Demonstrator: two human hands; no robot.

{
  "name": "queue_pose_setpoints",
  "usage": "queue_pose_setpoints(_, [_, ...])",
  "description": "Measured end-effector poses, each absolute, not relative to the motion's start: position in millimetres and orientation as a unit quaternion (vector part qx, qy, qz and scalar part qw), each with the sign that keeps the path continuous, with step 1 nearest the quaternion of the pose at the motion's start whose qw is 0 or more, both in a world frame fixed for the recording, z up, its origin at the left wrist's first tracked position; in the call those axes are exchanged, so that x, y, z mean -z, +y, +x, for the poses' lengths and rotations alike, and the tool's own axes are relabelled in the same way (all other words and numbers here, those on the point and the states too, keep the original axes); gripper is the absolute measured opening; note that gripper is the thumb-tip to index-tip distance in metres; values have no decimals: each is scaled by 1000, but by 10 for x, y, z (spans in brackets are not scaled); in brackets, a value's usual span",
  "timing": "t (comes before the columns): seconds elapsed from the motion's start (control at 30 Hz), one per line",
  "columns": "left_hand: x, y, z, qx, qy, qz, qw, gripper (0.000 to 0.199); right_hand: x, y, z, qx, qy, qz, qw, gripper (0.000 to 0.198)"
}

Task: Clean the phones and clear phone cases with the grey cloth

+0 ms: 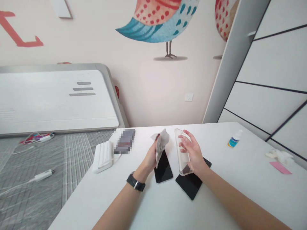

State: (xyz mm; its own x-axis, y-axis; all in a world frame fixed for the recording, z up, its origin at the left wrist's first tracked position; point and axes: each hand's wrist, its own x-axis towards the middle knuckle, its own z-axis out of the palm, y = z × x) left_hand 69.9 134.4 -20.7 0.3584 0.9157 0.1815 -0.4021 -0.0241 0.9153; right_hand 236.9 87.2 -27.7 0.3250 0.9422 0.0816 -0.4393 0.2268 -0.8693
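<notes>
My left hand (151,156), with a dark watch on its wrist, is closed on a crumpled whitish wipe (162,142). Below that hand a black-screened phone (163,169) lies on the white table. My right hand (194,153) grips a clear phone case (184,156) by its side, tilted upright, and its fingers show through the transparent back. Under the case and right wrist lies a second dark, flat device (190,185), partly covered by them. A gap separates the wipe from the case.
On the white table (144,210) a white power strip (103,156) and a blurred-out flat item (124,141) are at left. A small bottle (235,139), crumpled tissue (281,156) and pink slip (280,167) lie at right. A bed with a white charger (43,175) adjoins the table.
</notes>
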Motion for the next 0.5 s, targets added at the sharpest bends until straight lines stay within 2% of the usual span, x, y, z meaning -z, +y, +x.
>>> queue_pose_setpoints(0.13, [195, 1173, 817, -438, 265, 602, 612, 58, 300, 845, 2317, -502, -346, -381, 695, 57])
queue_pose_setpoints(0.2, [160, 1090, 854, -407, 306, 699, 502, 73, 331, 840, 2281, -517, -357, -370, 684, 54])
queue_pose_setpoints(0.27, [113, 1022, 874, -381, 354, 786, 335, 86, 358, 832, 2239, -533, -366, -354, 676, 50])
queue_pose_setpoints(0.33, [80, 966, 891, -385, 371, 818, 212, 87, 372, 808, 2183, -549, -368, -340, 669, 47])
queue_pose_setpoints(0.4, [84, 909, 922, -409, 350, 824, 177, 85, 376, 758, 2111, -568, -363, -318, 666, 46])
queue_pose_setpoints(0.5, [172, 806, 1009, -438, 290, 816, 239, 84, 377, 656, 1998, -592, -344, -282, 672, 46])
